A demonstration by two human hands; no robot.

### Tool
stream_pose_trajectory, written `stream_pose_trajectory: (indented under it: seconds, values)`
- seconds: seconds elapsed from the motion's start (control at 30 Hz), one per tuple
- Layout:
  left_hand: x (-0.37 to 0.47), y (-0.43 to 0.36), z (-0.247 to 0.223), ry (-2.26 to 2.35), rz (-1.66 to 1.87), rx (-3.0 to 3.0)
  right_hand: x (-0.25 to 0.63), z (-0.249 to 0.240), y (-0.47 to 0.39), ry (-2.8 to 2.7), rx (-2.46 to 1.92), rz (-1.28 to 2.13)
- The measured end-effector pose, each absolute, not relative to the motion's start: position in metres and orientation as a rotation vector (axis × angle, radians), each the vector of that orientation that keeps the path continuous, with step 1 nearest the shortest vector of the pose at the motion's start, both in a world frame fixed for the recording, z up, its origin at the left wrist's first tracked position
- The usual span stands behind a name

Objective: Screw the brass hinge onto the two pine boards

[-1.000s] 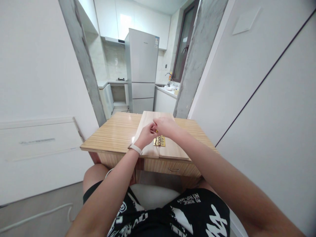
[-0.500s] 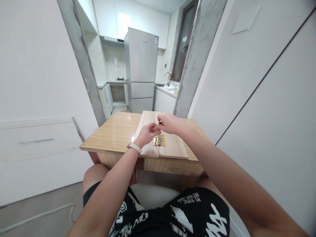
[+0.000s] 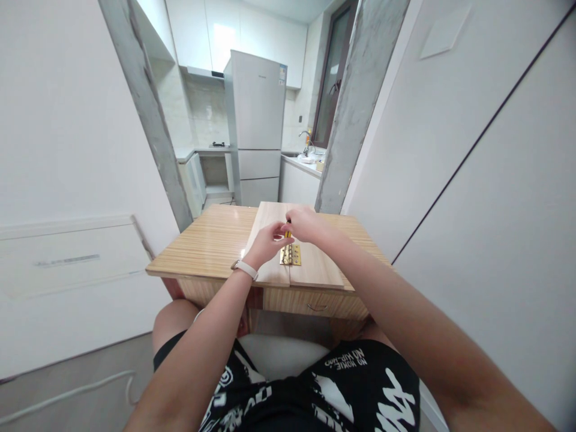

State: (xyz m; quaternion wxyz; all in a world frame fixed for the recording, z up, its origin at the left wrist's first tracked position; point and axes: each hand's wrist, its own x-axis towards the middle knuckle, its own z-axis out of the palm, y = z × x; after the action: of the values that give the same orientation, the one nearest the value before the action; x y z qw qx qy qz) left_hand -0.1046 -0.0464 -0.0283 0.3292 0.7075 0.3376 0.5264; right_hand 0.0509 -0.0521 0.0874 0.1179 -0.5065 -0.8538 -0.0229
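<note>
Two pale wooden boards (image 3: 315,270) lie side by side on the striped wooden table (image 3: 216,240). A gold hinge (image 3: 291,255) rests across the seam between them, near their front part. Just above the hinge is a small yellow and black tool (image 3: 288,233), apparently a screwdriver. My right hand (image 3: 306,225) is closed around its top. My left hand (image 3: 270,241), with a white wristband, has its fingers pinched at the tool's lower part. Whatever lies under the tool's tip is too small to make out.
The table has a drawer with a metal handle (image 3: 317,308) at its front, above my knees. White walls flank both sides. Behind the table stand a grey fridge (image 3: 258,108) and a sink counter (image 3: 301,174).
My right hand has turned slightly and shifted a little left at the top of the tool. More of the tool's yellow part shows between my hands. My left hand has hardly moved.
</note>
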Motion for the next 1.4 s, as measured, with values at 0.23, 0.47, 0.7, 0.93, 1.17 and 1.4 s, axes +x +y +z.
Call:
stream_pose_trajectory:
  seconds: [0.23, 0.47, 0.7, 0.93, 1.17, 1.4]
  values:
    - [-0.106, -0.034, -0.034, 0.567, 1.245, 1.653, 0.063, 0.086, -0.046, -2.546, -1.352, 0.029]
    - [-0.104, -0.035, -0.041, 0.668, 1.285, 1.758, 0.066, 0.098, -0.06, -2.636, -1.346, -0.012]
    - [-0.103, -0.046, -0.036, 0.815, 1.414, 1.901, 0.052, 0.102, -0.068, -2.538, -1.574, -0.328]
    - [-0.104, -0.043, -0.032, 0.933, 1.383, 1.906, 0.047, 0.095, -0.067, -2.593, -1.527, -0.353]
    - [-0.107, -0.036, -0.024, 0.608, 1.252, 1.722, 0.051, 0.093, -0.063, -2.668, -1.36, -0.228]
    - [-0.109, -0.036, -0.032, 0.647, 1.268, 1.7, 0.058, 0.093, -0.06, -2.618, -1.357, -0.153]
